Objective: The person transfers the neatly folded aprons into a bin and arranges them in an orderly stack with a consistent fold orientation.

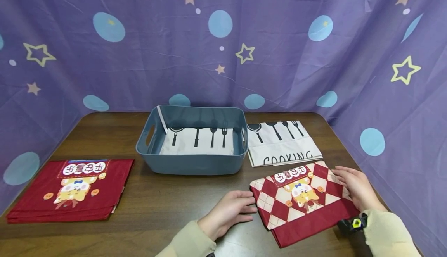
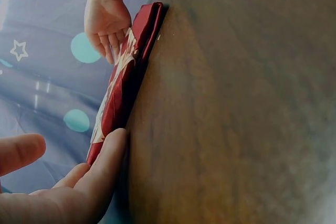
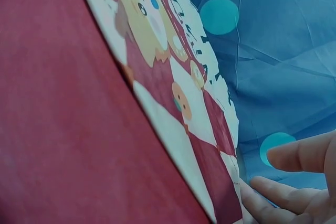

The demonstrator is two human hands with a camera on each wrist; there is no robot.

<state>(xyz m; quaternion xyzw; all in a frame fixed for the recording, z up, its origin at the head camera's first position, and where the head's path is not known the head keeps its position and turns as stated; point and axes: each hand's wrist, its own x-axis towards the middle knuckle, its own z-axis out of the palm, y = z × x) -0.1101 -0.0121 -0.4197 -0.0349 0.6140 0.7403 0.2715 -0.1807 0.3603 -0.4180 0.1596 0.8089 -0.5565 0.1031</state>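
Now folded checked cloth (image 1: 302,200) between left hand (image 1: 227,212), right hand (image 1: 356,189), fingertips touching edges.

So there's a grey-blue bin (image 1: 195,164) mid-table with a white utensil-print cloth (image 1: 199,142) lying inside. Just right of it sits a folded white "COOKING" cloth (image 1: 283,144). Far left on the wooden table (image 1: 157,202) lies a plain red cartoon cloth (image 1: 73,189). Purple starry backdrop (image 1: 139,55) hangs behind.

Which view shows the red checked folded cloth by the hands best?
The head view: the red checked cloth lies whole on the table, left hand at its left edge, right hand at its right. The left wrist view shows only its folded edge; the right wrist view shows a close, cropped part of its print.
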